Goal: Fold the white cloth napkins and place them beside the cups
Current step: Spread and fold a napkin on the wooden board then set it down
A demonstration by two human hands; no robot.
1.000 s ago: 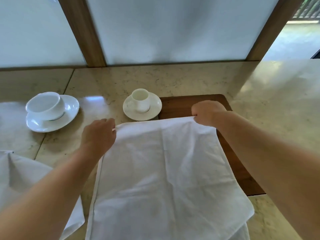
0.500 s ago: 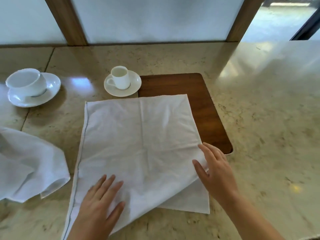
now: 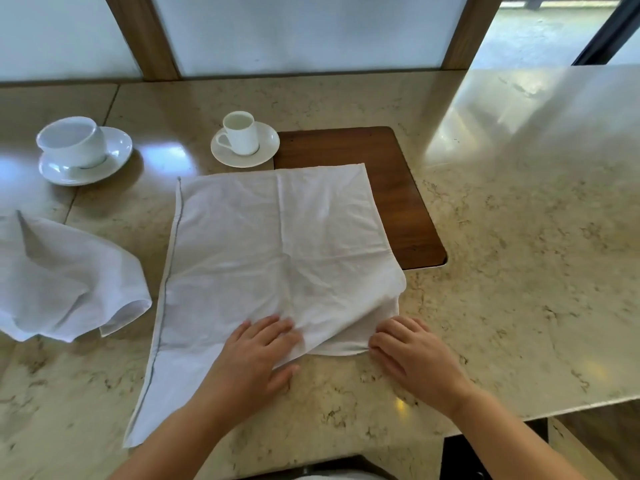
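Left hand (image 3: 258, 355) flat, fingers straight, pressing near edge of folded white napkin (image 3: 270, 244) on marble counter (image 3: 502, 237). Right hand (image 3: 412, 358) fingers relaxed, touching napkin's lower right corner. Small cup (image 3: 241, 132) just beyond napkin; second napkin (image 3: 65, 278) crumpled left.

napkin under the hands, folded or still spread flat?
Folded once, loosely: the napkin shows a second layer poking out at its near right corner, where the right hand touches it.
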